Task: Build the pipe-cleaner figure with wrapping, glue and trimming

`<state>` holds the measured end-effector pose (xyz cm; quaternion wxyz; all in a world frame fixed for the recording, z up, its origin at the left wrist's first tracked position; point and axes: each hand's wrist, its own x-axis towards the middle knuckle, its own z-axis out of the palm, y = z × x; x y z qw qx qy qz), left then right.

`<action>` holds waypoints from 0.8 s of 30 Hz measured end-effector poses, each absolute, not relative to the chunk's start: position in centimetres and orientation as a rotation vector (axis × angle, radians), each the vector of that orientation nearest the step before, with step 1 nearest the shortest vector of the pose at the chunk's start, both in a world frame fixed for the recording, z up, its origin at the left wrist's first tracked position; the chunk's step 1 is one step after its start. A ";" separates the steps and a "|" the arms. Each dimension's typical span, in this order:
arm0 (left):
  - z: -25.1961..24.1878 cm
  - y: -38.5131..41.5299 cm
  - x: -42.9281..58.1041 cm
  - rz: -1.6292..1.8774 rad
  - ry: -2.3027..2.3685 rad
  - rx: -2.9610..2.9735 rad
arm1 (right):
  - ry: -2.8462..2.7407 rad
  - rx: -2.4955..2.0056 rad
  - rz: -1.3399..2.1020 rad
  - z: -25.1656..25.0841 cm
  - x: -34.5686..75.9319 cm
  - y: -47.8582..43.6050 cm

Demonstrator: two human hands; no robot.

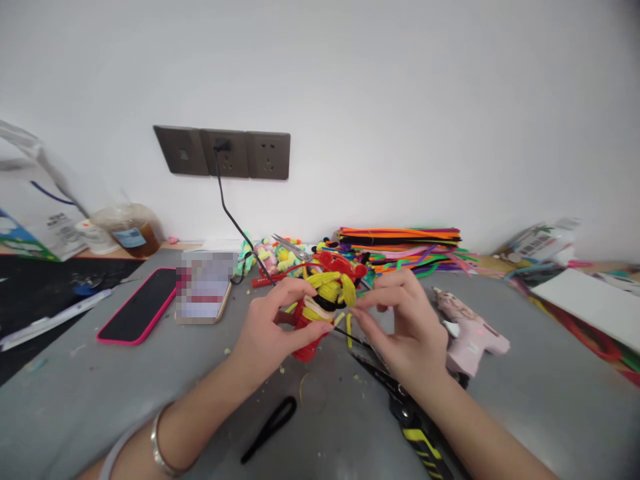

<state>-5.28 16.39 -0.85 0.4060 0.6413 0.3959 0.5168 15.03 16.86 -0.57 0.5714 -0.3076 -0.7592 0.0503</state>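
Clock = from doll. Nearest on grey worktop (210,413): blk loop (259,445) at 7, then pliers (403,413) w/ yel-marked handle at 5, tips pointing up-left, passing under R forearm side. Red/yel doll (327,291) sits at centre, held up btwn both hands. L hand (267,320), at 8, holds it, thumb in front. R hand (407,327), at 4, is narrow, thumb + forefinger tips at doll's yel edge; can't tell if they grip. Glue gun (470,337) (pink) at 3-4, beyond R hand. Two phones (137,307) at 9, side by side. Farther: scissors (303,254) at 11, stems (400,237) piled at 2, tub (133,230) at 10. Wall socket (267,157) at 11, w/ cord (233,217) plugged in.
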 end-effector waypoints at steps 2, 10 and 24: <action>-0.9 16.4 -5.2 1.278 0.979 1.613 | -1.897 -0.726 0.021 -0.4 15.1 16.8; -1.4 16.6 -5.5 1.247 0.931 1.532 | -2.037 -0.749 -0.187 0.0 15.6 17.1; -0.6 17.0 -5.8 1.071 0.760 1.358 | -2.039 -0.730 -0.265 0.2 16.1 16.8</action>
